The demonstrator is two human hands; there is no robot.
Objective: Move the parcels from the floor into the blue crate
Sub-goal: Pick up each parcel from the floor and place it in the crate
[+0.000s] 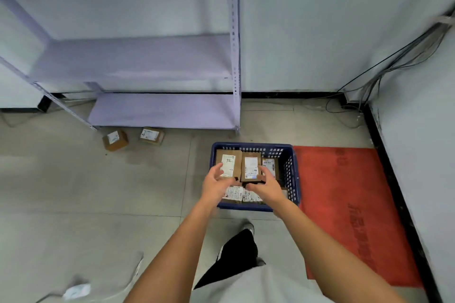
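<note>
The blue crate point(291, 174) stands on the floor in front of me and holds several brown parcels with white labels. Above its near half, my right hand point(268, 186) grips the lower end of the middle parcel point(251, 167), thumb under it and fingers along its right side. Just left of that, my left hand point(216, 183) has its fingers spread, its fingertips at the label of the left parcel point(229, 163). Two more brown parcels lie on the floor to the far left, one point(115, 140) tilted and the other point(151, 136) beside it, both by the foot of the shelf.
A lilac metal shelf unit point(162, 110) stands against the wall behind the two floor parcels. A red mat point(344, 204) lies right of the crate. Cables point(357, 106) hang in the right corner. My leg and shoe point(246, 231) are just behind the crate.
</note>
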